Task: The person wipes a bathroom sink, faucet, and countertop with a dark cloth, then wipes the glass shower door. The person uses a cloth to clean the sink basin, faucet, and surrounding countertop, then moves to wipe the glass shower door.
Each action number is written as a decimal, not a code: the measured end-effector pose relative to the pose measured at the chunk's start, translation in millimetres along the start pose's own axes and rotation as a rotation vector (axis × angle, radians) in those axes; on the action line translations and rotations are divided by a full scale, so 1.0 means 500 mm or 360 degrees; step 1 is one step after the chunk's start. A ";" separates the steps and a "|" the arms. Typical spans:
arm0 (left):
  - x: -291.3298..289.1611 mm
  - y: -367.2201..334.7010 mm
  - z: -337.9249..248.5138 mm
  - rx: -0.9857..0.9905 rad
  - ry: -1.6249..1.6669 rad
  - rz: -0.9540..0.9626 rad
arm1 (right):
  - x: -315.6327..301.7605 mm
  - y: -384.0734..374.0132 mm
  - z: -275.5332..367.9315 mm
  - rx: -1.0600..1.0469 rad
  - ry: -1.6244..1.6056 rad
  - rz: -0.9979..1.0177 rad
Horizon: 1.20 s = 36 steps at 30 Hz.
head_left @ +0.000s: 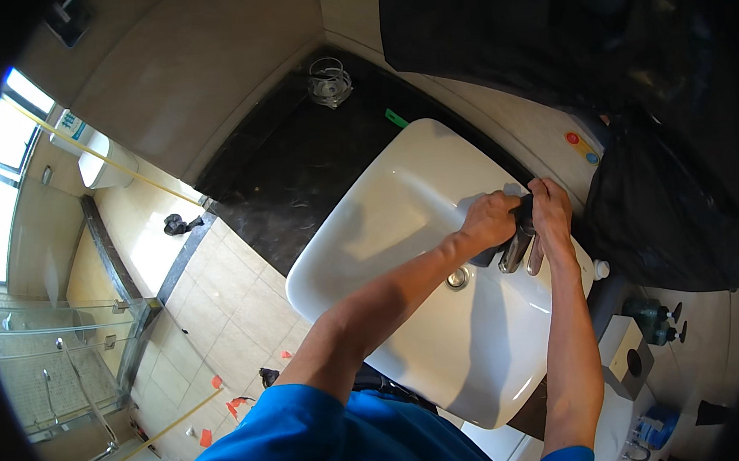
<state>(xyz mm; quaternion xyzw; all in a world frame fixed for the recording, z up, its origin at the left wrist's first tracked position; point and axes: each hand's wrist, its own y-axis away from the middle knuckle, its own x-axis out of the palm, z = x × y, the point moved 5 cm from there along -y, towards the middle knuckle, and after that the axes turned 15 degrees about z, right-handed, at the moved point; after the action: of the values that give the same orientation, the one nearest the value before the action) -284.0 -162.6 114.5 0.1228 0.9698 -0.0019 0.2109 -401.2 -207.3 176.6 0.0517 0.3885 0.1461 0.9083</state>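
Over the white basin [404, 228] we have both hands on the chrome tap [518, 250]: left hand [490, 219] presses a dark cloth [522, 213] closed around it, right hand [552, 214] grips alongside; wiping looks underway, unfinished, the spout still uncovered

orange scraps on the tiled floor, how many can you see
4, maybe more hidden: one orange scrap beside the person's left arm, one further left, one below it, one lowest.

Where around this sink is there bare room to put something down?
The black countertop is bare between the white basin and the glass holder in the far corner. It is crowded at the faucet, where the left hand and right hand grip a dark cloth.
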 end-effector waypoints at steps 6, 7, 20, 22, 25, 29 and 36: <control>0.007 0.068 -0.021 -0.0008 -0.0023 0.0110 | 0.005 -0.007 -0.013 0.0025 -0.0051 -0.0013; 0.006 0.070 -0.025 0.0007 -0.0013 0.0116 | 0.002 -0.010 -0.015 0.0021 -0.0038 -0.0005; -0.061 0.268 0.001 -0.0115 0.0413 -0.0348 | 0.006 -0.030 -0.032 -0.0095 -0.0047 -0.0031; -0.086 0.302 0.009 -0.0117 0.0378 -0.0451 | 0.014 -0.025 -0.023 -0.0096 -0.0110 -0.0015; -0.138 0.349 0.007 -0.0182 0.0430 -0.0463 | 0.007 -0.029 -0.029 -0.0081 -0.0144 0.0006; -0.218 0.422 0.016 -0.0183 0.0423 -0.0553 | -0.007 -0.047 -0.060 -0.0100 -0.0194 0.0008; -0.388 0.554 0.145 0.0014 0.0121 -0.1101 | -0.025 0.013 0.044 -0.0418 0.0379 -0.0459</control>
<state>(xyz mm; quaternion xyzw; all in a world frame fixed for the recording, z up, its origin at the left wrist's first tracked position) -17.3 56.1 141.2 -0.2124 0.9611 -0.0728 0.1611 -395.2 -204.5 201.8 -0.1406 0.4739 0.0692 0.8665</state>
